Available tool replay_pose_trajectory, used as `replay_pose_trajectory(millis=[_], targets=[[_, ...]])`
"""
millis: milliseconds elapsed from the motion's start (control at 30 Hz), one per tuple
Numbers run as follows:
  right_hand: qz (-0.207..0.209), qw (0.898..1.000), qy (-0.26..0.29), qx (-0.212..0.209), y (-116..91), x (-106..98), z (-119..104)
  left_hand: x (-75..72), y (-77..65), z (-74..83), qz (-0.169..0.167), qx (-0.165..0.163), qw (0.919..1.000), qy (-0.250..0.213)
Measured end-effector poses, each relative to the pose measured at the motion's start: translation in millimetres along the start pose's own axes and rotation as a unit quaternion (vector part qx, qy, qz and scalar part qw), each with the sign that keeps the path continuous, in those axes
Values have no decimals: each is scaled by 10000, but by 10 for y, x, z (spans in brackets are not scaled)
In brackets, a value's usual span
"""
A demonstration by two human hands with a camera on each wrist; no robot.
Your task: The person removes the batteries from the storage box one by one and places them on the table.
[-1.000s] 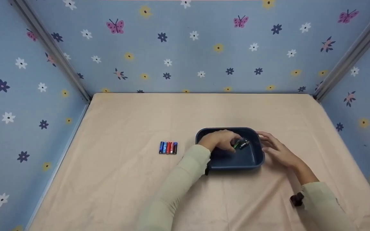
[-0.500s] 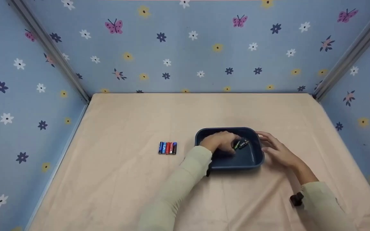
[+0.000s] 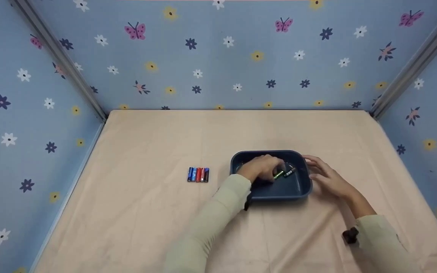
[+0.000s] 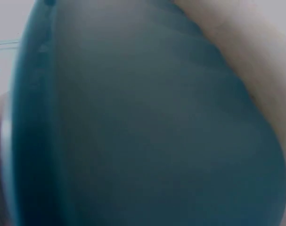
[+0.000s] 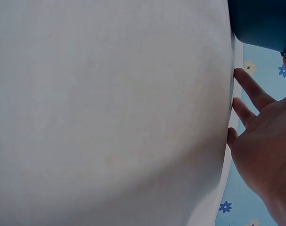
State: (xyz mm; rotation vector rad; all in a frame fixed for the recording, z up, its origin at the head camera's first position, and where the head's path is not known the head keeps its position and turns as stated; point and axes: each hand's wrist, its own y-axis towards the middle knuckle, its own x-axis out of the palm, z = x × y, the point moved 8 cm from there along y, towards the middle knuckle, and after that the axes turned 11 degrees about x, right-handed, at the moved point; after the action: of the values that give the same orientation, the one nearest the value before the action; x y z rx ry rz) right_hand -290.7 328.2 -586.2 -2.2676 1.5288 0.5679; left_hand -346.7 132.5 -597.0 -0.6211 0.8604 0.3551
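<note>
My left hand [image 3: 262, 167] reaches down into a dark blue rectangular tub [image 3: 268, 198], its fingers bent toward the tub's floor. A green battery [image 3: 278, 174] shows right at its fingertips, and a black battery [image 3: 290, 172] lies just to the right; I cannot tell whether the fingers grip the green one. My right hand [image 3: 328, 177] rests spread at the tub's right end, fingertips at the rim. In the right wrist view its fingers [image 5: 256, 89] are extended near the tub's corner [image 5: 263, 23]. The tub wall [image 4: 147, 117] fills most of the left wrist view.
Left of the tub, several batteries [image 3: 198, 174] in blue, red and black lie side by side in a short row. A cream cloth [image 3: 146, 216] with creases covers the table. Blue flower-patterned panels [image 3: 218, 57] stand at the back and both sides.
Inside the tub, the green battery and the black one have shifted slightly toward the front and lie further apart. The left hand has moved only a little; the right hand stays put.
</note>
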Motion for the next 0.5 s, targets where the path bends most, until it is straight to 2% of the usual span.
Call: replay_pose_trajectory(millis=[133, 367, 500], targets=[[14, 9999, -31, 116, -6, 2, 19, -35, -65, 36, 109, 34, 9999, -58], [26, 9999, -71, 136, -14, 4, 28, -119, -184, 138, 355, 494, 9980, 166], [34, 10000, -22, 83, -12, -5, 32, -150, -163, 122, 339, 448, 9983, 142]])
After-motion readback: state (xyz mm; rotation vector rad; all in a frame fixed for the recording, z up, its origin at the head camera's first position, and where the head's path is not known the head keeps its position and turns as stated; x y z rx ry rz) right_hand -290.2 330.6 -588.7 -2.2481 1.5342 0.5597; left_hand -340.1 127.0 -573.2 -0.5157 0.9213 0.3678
